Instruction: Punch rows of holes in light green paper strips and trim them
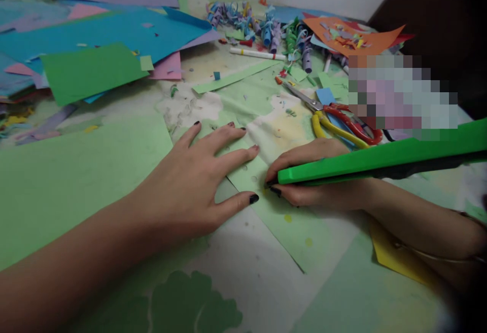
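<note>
My left hand (201, 171) lies flat with its fingers spread. It rests on a light green paper strip (274, 216) that carries a few small yellow dots and faint round marks. Over the same strip, my right hand (323, 196) has its fingertips pressed together close to the paper. Whatever they pinch is too small or hidden to name. A long bright green bar (380, 154) with a dark underside crosses in front of that hand and hides its middle; I cannot tell if the hand holds it. Scissors (315, 104) with red and yellow handles lie just beyond.
A big light green sheet (76, 186) lies at the left. Blue paper (114, 31) and a green piece (91, 72) are stacked behind it. Curled paper strips (268, 26), a white marker (256, 54) and an orange sheet (353, 34) with scraps sit at the back. Yellow paper (395, 257) shows under my right wrist.
</note>
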`<state>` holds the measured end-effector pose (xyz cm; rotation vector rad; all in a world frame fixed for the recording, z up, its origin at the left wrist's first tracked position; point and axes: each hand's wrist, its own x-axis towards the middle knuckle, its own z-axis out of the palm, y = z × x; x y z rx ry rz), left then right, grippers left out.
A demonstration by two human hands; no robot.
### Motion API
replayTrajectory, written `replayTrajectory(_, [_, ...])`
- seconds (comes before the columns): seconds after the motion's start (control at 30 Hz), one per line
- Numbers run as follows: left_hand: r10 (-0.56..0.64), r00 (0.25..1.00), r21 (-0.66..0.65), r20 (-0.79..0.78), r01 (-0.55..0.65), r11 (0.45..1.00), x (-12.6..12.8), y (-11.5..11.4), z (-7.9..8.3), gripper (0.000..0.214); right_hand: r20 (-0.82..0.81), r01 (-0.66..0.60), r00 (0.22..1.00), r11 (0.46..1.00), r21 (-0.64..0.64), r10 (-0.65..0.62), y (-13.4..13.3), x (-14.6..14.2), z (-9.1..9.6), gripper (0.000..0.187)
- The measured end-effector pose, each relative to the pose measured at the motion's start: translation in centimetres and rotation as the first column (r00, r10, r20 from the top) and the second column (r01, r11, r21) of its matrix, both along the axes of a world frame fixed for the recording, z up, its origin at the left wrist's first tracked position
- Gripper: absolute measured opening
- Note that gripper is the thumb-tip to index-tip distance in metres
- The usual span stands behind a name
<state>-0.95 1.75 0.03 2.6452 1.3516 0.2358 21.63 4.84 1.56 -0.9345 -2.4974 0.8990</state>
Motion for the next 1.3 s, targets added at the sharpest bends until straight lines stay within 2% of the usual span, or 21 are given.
replayTrajectory(0.43, [0.021, 1.000, -0.024, -0.009, -0.021, 0.999, 0.2, -0.2, 0.2, 0.057, -0.002, 0.024, 1.000, 1.000, -0.015, -0.024, -0.1, 0.0, 0.1, 0.015])
replayTrajectory(0.6, [0.011, 0.999, 0.053, -0.043, -0.009, 0.999, 0.4, -0.1, 0.7, 0.057, -0.001, 0.037, 0.999, 0.999, -0.001, -0.037, -0.3, -0.1, 0.3, 0.014])
replayTrajectory(0.73, [0.028, 0.994, 0.148, -0.107, -0.012, 0.989, 0.6, 0.2, 1.2, 0.063, 0.045, 0.075, 0.996, 0.997, -0.036, -0.073, -0.5, -0.4, 0.9, 0.014])
replayTrajectory(0.87, [0.052, 0.986, 0.168, -0.159, -0.025, 0.985, 0.6, 0.2, 1.4, 0.043, 0.096, 0.109, 0.990, 0.993, -0.043, -0.105, -0.6, -0.4, 1.4, 0.014])
replayTrajectory(1.03, [0.018, 0.998, 0.115, -0.059, -0.011, 0.993, 0.2, 0.6, 0.8, 0.025, 0.015, 0.042, 0.999, 0.993, -0.112, -0.040, -0.2, 0.0, 0.8, 0.014])
replayTrajectory(1.13, [0.028, 1.000, 0.058, 0.014, -0.029, 0.998, -0.2, 1.0, 0.4, 0.018, -0.033, 0.008, 0.999, 0.995, -0.100, -0.012, 0.1, 0.1, 0.4, 0.012])
replayTrajectory(1.3, [0.070, 0.993, -0.030, 0.095, -0.068, 0.997, -0.3, 1.4, 0.4, 0.014, -0.019, 0.052, 0.998, 0.997, -0.056, -0.053, -0.1, 0.1, 0.2, 0.010])
